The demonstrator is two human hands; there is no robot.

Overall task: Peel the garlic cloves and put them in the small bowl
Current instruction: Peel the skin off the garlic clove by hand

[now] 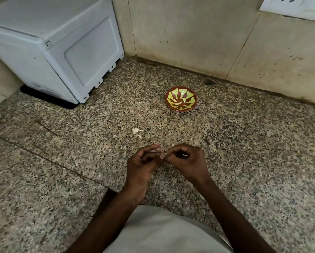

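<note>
up in the upper left of the frame, a white appliance (56,46) sits on the speckled stone surface (253,152). toward centre, a scrap of garlic skin (137,131) lies on it, apart from the hands. below that, the left hand (143,163) and right hand (186,159) meet fingertip to fingertip, both pinching a small garlic clove (165,153), mostly hidden. right of centre and higher, the small bowl (181,98), brown with yellow-green marks, stands well apart from the hands.
</note>
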